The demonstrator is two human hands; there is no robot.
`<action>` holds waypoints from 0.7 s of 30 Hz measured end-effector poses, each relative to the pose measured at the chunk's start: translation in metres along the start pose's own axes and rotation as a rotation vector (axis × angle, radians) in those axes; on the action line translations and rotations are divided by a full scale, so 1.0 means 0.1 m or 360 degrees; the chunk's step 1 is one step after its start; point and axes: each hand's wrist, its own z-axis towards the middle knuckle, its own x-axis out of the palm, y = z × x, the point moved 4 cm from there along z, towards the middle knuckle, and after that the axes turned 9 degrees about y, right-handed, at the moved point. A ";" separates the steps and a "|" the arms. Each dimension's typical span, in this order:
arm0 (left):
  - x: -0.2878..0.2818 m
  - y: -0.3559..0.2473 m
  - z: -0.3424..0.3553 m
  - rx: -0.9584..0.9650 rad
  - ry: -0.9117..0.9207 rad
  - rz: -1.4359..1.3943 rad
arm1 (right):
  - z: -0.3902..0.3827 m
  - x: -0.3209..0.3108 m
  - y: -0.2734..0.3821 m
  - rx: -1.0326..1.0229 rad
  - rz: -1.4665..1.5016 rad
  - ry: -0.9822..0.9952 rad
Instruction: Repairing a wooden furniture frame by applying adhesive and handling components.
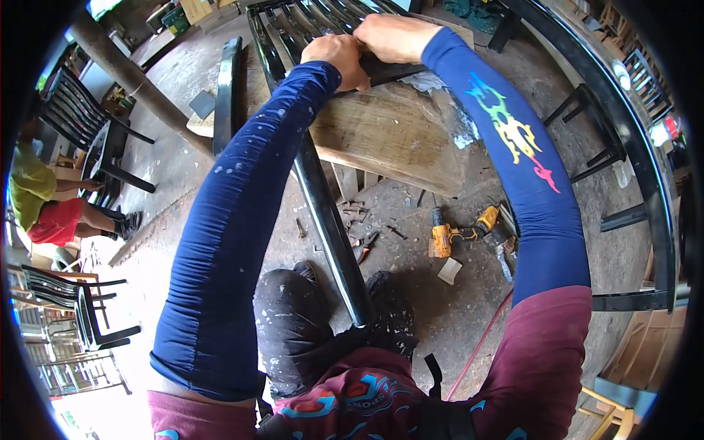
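Note:
A glossy black slatted chair lies across a wooden bench, and one of its long legs runs down between my knees. My left hand is closed at the chair's rail, thumb side toward me. Right beside it, nearly touching, my right hand has its fingers curled down toward the same spot. Whatever is pinched between the fingers is hidden behind my knuckles. Dark blue sleeves cover both forearms. Crumpled pale plastic hangs at the bench's right end.
On the floor lie a yellow cordless drill, another yellow power tool, pliers and several loose screws. A red hose runs past my right side. Black furniture frames stand at right. At far left a person is near black chairs.

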 end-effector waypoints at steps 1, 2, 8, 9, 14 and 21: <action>-0.07 -0.07 -0.06 -0.0026 0.0068 0.0061 | -0.03 -0.01 -0.06 -0.0146 0.0207 0.0076; -0.09 -0.08 -0.04 0.0008 0.0035 0.0075 | -0.12 -0.05 -0.13 -0.0213 0.0104 -0.0060; -0.11 -0.02 0.01 0.0002 -0.0057 0.0038 | -0.06 -0.15 -0.03 -0.0256 -0.0350 -0.0176; -0.12 -0.03 0.00 0.0020 -0.0059 0.0036 | -0.10 -0.15 0.02 -0.0181 -0.0480 -0.0169; 0.04 0.00 -0.10 0.0013 0.0012 0.0058 | -0.13 -0.04 0.17 0.0335 0.0002 -0.0138; -0.29 -0.30 -0.14 0.0116 0.0150 0.0424 | -0.29 -0.09 -0.06 0.0037 -0.0346 -0.0274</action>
